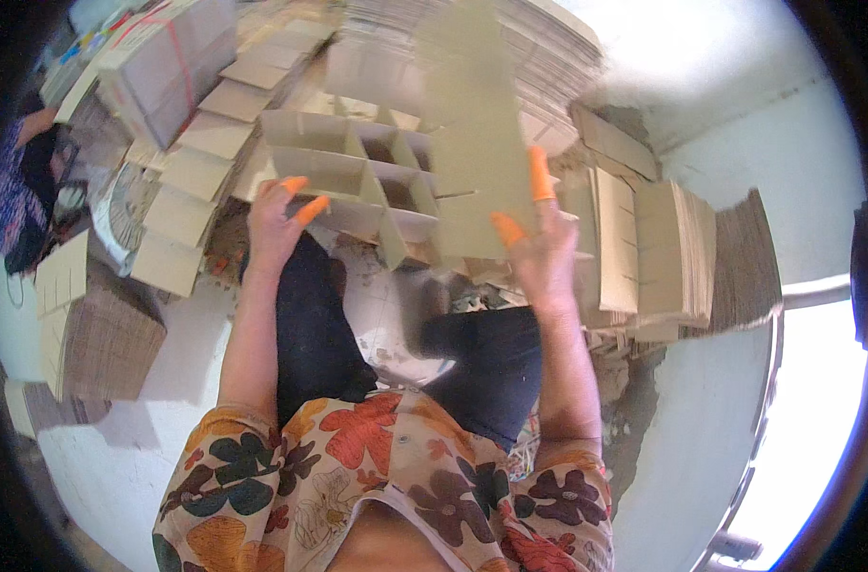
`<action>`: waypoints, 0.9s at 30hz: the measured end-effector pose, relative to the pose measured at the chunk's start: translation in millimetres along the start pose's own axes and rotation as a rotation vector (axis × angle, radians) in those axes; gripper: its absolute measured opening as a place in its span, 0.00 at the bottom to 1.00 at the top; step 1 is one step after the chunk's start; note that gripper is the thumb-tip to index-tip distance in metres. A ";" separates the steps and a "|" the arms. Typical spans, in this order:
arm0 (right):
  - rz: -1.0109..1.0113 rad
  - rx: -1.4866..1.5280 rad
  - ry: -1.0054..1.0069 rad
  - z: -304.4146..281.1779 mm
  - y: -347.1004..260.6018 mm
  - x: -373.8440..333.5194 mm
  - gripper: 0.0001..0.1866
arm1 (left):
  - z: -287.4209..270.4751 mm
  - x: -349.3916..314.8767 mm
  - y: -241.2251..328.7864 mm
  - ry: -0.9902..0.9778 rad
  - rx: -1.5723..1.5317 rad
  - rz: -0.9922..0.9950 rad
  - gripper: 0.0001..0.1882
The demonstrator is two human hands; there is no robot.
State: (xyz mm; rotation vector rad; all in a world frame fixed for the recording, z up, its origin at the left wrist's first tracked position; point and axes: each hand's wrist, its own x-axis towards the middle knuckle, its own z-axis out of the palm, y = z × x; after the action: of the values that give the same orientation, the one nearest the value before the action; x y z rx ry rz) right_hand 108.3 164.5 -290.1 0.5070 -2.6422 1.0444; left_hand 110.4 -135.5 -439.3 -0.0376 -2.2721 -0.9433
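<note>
My left hand (275,221), with orange covers on the thumb and index finger, is at the near left corner of a cardboard divider grid (334,173). Its thumb and index finger lie on either side of the near wall, seemingly pinching it. My right hand (550,250), also with orange fingertip covers, holds a long, slotted cardboard strip (481,133) by its right edge. The strip stands up over the grid's right part and hides it; its outline is slightly blurred. Several square cells of the grid show between the hands, above my knees.
Stacks of slotted cardboard sheets stand on the right (677,253), at the lower left (110,338) and at the back (548,33). A row of overlapping cardboard pieces (191,172) runs along the left, beside a large carton (162,81). Someone in patterned clothing (19,195) is at the far left.
</note>
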 end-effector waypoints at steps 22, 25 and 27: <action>-0.182 0.139 -0.239 123.6 -43.7 41.9 0.22 | 1.9 -0.5 -14.9 -0.056 -0.195 0.001 0.11; -0.220 0.115 -0.249 128.0 -42.0 45.0 0.19 | 2.8 -1.6 -17.1 -0.037 -0.203 0.007 0.11; -0.208 0.082 -0.271 131.2 -44.9 42.8 0.20 | 2.5 -1.5 -17.0 -0.045 -0.187 0.009 0.11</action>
State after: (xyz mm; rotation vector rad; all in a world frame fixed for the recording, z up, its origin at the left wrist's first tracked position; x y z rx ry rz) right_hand 73.9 32.9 -340.6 0.9811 -2.7035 1.0880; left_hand 105.7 -146.2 -452.0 -0.1516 -2.2152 -1.1578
